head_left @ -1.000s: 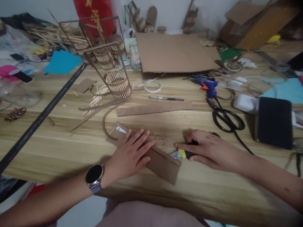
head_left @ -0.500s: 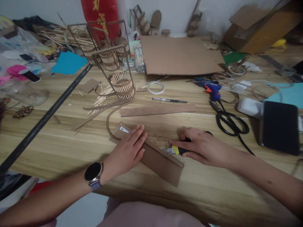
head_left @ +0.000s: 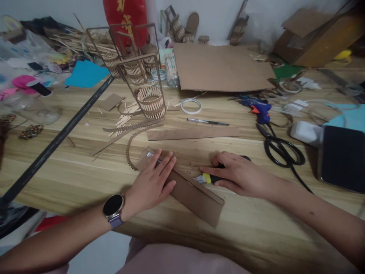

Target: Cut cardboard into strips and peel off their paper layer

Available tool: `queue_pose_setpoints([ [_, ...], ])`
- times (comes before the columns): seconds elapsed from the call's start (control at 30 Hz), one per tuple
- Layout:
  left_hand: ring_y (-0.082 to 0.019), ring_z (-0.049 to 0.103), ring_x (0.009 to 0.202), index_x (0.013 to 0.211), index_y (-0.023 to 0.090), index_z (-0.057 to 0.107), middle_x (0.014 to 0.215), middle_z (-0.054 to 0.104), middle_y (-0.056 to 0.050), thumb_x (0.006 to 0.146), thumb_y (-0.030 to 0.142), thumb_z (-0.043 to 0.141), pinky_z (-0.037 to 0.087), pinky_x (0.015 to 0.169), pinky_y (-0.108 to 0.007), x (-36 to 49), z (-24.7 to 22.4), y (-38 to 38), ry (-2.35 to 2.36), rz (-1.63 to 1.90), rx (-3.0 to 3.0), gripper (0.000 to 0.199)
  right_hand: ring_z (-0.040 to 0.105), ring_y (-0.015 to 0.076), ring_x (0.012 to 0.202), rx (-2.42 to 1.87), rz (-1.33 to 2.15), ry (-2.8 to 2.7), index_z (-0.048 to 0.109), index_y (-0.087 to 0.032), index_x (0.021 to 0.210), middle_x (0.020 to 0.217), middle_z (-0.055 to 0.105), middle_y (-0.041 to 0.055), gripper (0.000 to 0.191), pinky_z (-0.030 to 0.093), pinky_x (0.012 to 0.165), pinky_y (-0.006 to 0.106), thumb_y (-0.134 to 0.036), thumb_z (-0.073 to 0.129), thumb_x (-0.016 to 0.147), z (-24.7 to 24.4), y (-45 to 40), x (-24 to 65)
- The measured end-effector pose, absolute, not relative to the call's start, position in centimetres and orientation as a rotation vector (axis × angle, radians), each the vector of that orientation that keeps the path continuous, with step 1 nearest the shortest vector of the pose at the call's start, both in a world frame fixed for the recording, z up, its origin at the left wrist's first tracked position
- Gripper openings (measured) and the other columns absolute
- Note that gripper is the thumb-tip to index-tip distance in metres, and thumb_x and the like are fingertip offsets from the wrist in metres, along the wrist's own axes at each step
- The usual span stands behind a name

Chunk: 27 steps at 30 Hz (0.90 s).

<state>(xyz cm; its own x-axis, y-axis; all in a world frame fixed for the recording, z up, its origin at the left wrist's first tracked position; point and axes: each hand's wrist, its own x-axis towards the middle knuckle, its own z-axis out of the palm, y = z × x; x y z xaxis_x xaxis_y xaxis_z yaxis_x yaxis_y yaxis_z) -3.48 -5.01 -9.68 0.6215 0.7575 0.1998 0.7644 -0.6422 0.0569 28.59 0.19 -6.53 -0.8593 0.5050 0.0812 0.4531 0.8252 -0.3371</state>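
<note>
My left hand [head_left: 155, 179] lies flat with its fingers spread on a brown cardboard strip [head_left: 196, 199], which slants down to the right near the table's front. In my right hand [head_left: 234, 173] is a utility knife [head_left: 207, 178] with a yellow collar and black handle. Its metal tip points left and meets the strip's upper edge, beside a narrow raised band. A thin notched cardboard strip [head_left: 129, 150] curves on the table just behind my left hand.
Behind the hands are a flat cardboard strip [head_left: 194, 133], a pen [head_left: 207, 122], a tape roll [head_left: 191, 106] and a stick basket [head_left: 151, 102]. Scissors [head_left: 283, 150], a glue gun [head_left: 261, 110] and a dark device [head_left: 342, 158] lie right. A long black bar [head_left: 59, 139] crosses the left.
The knife and my right hand have moved slightly left along the cardboard strip. My left hand's fingers are spread wider. The whole view has shifted a little.
</note>
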Motion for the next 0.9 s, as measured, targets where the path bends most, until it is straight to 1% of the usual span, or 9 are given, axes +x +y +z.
queue_pose_setpoints([
  [0.17,-0.042,0.018,0.158,0.155,0.003,0.04,0.163,0.041,-0.019,0.105,0.037,0.043,0.033,0.123,-0.06,-3.5,-9.8,-5.0,-1.321,-0.322,-2.796,0.06,0.058,0.0244,0.092,-0.815,0.439,-2.851,0.063,-0.023,0.144,0.1,0.061,0.0114,0.048,0.049,0.078,0.037,-0.044,0.046,0.105,-6.5,0.7,27.5],
  [0.3,-0.039,0.02,0.158,0.156,0.004,0.037,0.162,0.042,-0.019,0.104,0.03,0.042,0.033,0.123,-0.058,-3.6,-9.7,-4.9,-1.349,-0.348,-2.844,0.058,0.057,0.0244,0.088,-0.815,0.425,-2.859,0.064,-0.021,0.143,0.097,0.061,0.0115,0.048,0.049,0.077,0.038,-0.043,0.048,0.104,-6.5,1.4,26.2],
  [0.37,-0.035,0.026,0.157,0.158,0.006,0.033,0.161,0.044,-0.018,0.104,0.024,0.04,0.036,0.123,-0.055,-3.8,-9.6,-4.8,-1.393,-0.413,-2.867,0.057,0.057,0.0241,0.087,-0.823,0.41,-2.854,0.064,-0.021,0.143,0.097,0.061,0.0118,0.047,0.049,0.076,0.038,-0.041,0.049,0.104,-6.6,1.6,25.7],
  [0.47,-0.027,0.041,0.151,0.159,0.012,0.031,0.157,0.049,-0.017,0.103,0.016,0.036,0.043,0.12,-0.049,-4.3,-9.3,-4.5,-1.506,-0.56,-2.858,0.056,0.057,0.0235,0.088,-0.863,0.401,-2.826,0.065,-0.021,0.141,0.099,0.061,0.0121,0.044,0.049,0.077,0.036,-0.038,0.052,0.103,-6.9,1.7,25.2],
  [0.57,-0.025,0.052,0.142,0.149,0.015,0.047,0.151,0.056,-0.015,0.102,0.012,0.036,0.047,0.116,-0.047,-4.8,-9.0,-3.8,-1.525,-0.571,-2.862,0.049,0.058,0.0234,0.089,-0.897,0.365,-2.826,0.066,-0.022,0.14,0.1,0.062,0.0121,0.043,0.049,0.077,0.036,-0.038,0.053,0.102,-6.9,1.6,25.2],
  [0.67,-0.027,0.06,0.131,0.132,0.016,0.064,0.142,0.064,-0.014,0.103,0.016,0.041,0.05,0.111,-0.048,-5.2,-8.5,-2.6,-1.411,-0.398,-2.888,0.037,0.058,0.0231,0.087,-0.944,0.271,-2.848,0.065,-0.024,0.141,0.099,0.063,0.0108,0.043,0.048,0.076,0.035,-0.038,0.051,0.103,-6.3,1.7,26.5],
  [0.77,-0.027,0.064,0.12,0.122,0.018,0.069,0.135,0.068,-0.011,0.101,0.01,0.046,0.052,0.103,-0.044,-5.3,-7.8,-1.3,-1.278,-0.247,-2.883,0.032,0.059,0.0242,0.088,-1.005,0.2,-2.796,0.064,-0.023,0.142,0.099,0.063,0.0109,0.046,0.049,0.077,0.037,-0.042,0.046,0.104,-5.5,2.1,29.0],
  [0.83,-0.025,0.065,0.113,0.116,0.019,0.071,0.131,0.068,-0.01,0.099,0.006,0.047,0.052,0.096,-0.041,-5.2,-7.4,-0.5,-1.173,-0.188,-2.91,0.032,0.059,0.0261,0.091,-1.082,0.158,-2.707,0.063,-0.02,0.143,0.101,0.063,0.0128,0.051,0.051,0.08,0.04,-0.046,0.043,0.104,-5.2,2.7,30.8],
  [0.9,-0.023,0.065,0.106,0.11,0.018,0.071,0.123,0.07,-0.01,0.1,0.006,0.047,0.051,0.091,-0.038,-5.0,-7.2,0.1,-1.095,-0.158,-2.945,0.029,0.059,0.0287,0.094,-1.195,0.104,-2.619,0.064,-0.018,0.143,0.103,0.063,0.0149,0.055,0.051,0.084,0.045,-0.05,0.043,0.103,-5.5,3.3,32.2],
])
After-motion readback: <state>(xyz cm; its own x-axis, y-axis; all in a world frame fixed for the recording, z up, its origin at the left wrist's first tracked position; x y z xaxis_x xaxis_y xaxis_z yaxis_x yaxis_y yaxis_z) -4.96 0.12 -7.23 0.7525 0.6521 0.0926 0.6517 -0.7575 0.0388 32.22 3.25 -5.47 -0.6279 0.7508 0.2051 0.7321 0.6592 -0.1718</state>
